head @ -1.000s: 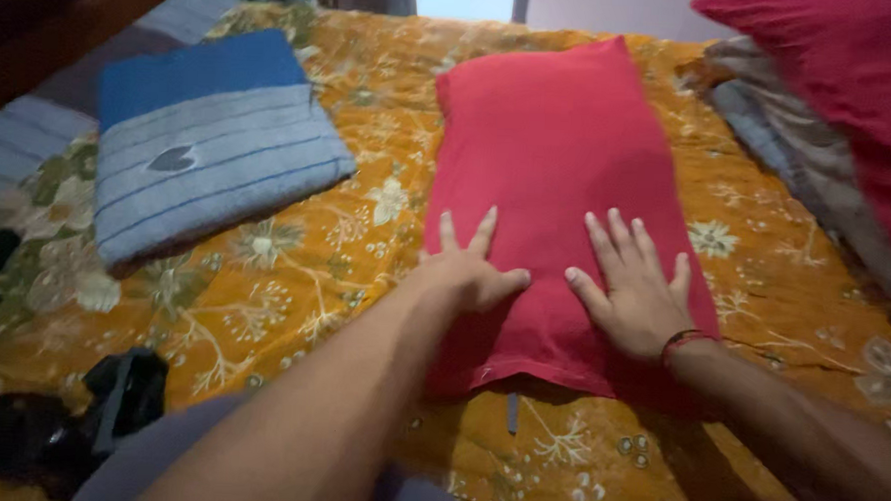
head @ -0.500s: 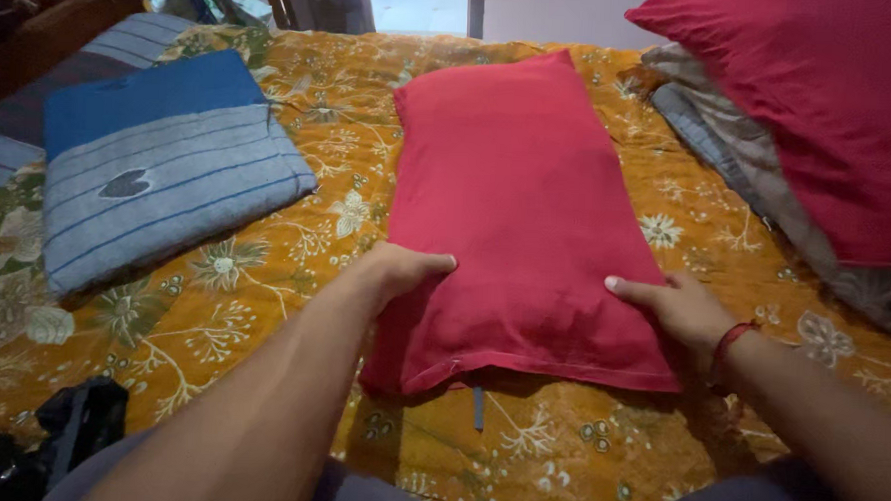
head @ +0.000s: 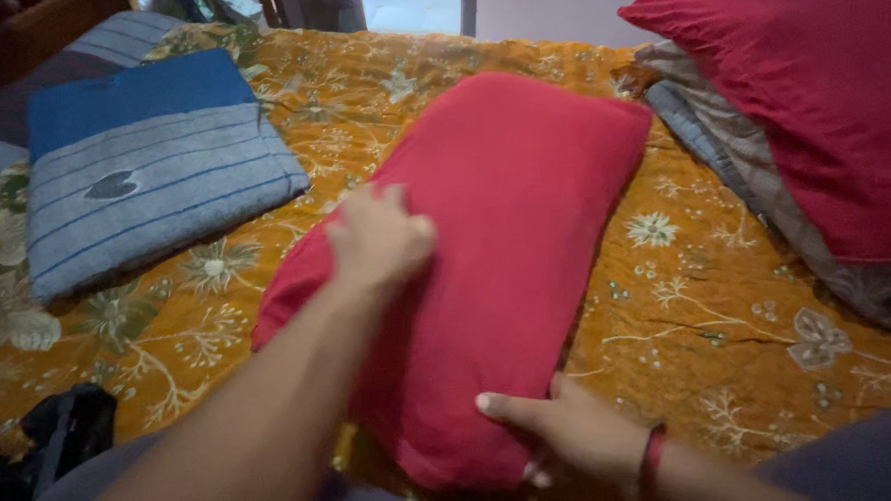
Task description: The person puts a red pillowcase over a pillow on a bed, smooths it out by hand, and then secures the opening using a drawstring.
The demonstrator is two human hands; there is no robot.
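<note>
Bedspread (head: pixel 720 319): orange, floral, covered the bed.
Red pillow (head: pixel 505 243): lay slanted across it, mid-bed.
Folded blanket (head: pixel 152 171): blue-grey, lay left of the pillow.
Left hand (head: pixel 377 240): gripped the pillow's left edge.
Right hand (head: pixel 567 433): clutched its near corner.

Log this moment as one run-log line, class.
left hand: pressing on red pillow | right hand: gripping its near end | pillow: angled on orange floral bedspread

Home bedroom, bed under an orange floral bedspread (head: pixel 680 308), red pillows (head: pixel 505 243), folded blue blanket (head: pixel 142 171)
</note>
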